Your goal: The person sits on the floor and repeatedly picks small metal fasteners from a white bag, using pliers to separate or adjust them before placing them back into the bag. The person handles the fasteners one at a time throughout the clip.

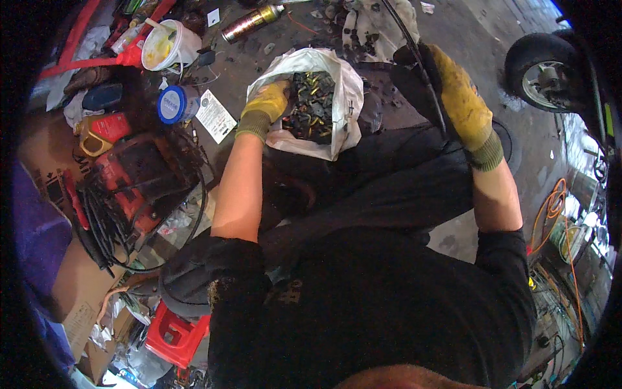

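A white plastic sack [347, 97] stands with its mouth spread wide before me. Inside lie many small black pieces [316, 92] mixed with brass-coloured bits. My left hand [266, 104], in a yellow work glove, reaches over the sack's left rim; its fingertips are hidden among the contents, so its grip is unclear. To the right, my right hand [459, 97] wears a matching glove with a dark palm side. A black cable [422, 61] crosses in front of that palm. Whether the fingers hold it cannot be made out. My dark-clothed leg [408, 160] lies below the sack.
Left of the sack are a blue-lidded grease tub [175, 104], a printed card [216, 116], a white bucket [182, 46] and a red machine [131, 180] with coiled cable. A spray can [252, 23] lies beyond. A wheel [544, 73] stands at right; a red stool [180, 333] sits lower left.
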`<state>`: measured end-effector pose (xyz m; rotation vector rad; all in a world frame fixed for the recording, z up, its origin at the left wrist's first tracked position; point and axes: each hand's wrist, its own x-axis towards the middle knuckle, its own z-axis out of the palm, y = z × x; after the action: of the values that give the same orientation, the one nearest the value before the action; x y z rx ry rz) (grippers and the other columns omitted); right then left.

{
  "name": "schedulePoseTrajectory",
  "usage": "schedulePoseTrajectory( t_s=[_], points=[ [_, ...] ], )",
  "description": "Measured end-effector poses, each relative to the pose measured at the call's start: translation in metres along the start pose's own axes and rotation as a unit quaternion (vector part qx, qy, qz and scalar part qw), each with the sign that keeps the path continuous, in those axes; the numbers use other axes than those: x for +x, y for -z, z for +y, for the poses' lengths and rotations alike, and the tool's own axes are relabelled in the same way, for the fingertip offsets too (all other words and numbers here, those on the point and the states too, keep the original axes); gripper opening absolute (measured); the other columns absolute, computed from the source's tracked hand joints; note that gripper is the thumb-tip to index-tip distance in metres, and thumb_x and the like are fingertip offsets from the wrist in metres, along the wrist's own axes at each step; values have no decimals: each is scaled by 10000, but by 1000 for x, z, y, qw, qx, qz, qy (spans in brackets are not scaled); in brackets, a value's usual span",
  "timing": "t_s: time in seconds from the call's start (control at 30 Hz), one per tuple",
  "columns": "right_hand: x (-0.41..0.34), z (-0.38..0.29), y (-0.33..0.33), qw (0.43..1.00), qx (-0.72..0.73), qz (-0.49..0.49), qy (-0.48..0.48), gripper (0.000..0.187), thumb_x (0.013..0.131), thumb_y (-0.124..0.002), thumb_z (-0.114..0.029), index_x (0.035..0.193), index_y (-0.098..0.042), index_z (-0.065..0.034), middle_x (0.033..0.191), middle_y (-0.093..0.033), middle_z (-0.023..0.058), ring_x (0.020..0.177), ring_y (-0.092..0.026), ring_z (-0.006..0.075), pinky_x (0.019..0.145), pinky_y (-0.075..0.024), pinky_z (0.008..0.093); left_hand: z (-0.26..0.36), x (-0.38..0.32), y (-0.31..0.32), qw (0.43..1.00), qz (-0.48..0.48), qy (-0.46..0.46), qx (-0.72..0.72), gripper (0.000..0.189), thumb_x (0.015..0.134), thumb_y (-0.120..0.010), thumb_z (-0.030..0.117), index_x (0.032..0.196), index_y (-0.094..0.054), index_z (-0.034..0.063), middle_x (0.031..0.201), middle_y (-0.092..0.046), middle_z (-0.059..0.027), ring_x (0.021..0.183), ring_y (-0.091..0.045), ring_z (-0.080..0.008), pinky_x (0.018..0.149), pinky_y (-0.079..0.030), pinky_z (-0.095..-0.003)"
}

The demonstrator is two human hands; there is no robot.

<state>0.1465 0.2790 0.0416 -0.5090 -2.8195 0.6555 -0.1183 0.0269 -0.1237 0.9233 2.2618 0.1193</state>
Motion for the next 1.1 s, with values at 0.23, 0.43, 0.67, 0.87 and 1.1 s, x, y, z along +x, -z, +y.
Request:
schedulePoseTrajectory(
  t_s=[0.23,0.43,0.67,0.87,1.1],
  points=[
    [9,-1,0,995,20,-68,-70,532,935,-713,-190,1403,-532,-15,1267,-677,216,1199,-649,359,990,-516,406,29,-6,12,992,-56,-24,113,598,864,-620,90,1442,-574,238,1492,-540,-145,1377,-518,-322,1167,-385,-404],
    [10,-2,-2,995,23,-80,-50,485,937,-703,-188,1368,-559,-19,1222,-697,207,1148,-670,364,954,-528,415,19,1,0,998,-27,-24,44,578,829,-617,66,1385,-630,222,1460,-572,-143,1357,-536,-325,1153,-402,-408],
    [6,11,-18,1000,2,-25,18,464,936,-663,-166,1369,-560,-33,1208,-689,210,1123,-653,403,932,-527,430,41,-9,8,996,-10,-54,63,477,844,-621,115,1318,-668,149,1396,-612,-163,1309,-565,-343,1130,-425,-415],
    [9,11,-17,997,-30,-43,56,453,941,-615,-130,1380,-554,-37,1217,-679,221,1145,-639,405,949,-516,435,-6,13,-24,997,41,-39,-52,423,870,-649,134,1291,-676,106,1309,-669,-180,1242,-614,-350,1083,-450,-394],
    [11,-8,-9,995,-44,-72,61,473,950,-590,-134,1414,-541,-54,1233,-678,204,1157,-637,391,965,-512,414,-31,4,-14,981,-55,-156,-102,450,840,-608,17,1281,-671,79,1271,-685,-183,1195,-639,-346,1034,-480,-366]
  ],
)
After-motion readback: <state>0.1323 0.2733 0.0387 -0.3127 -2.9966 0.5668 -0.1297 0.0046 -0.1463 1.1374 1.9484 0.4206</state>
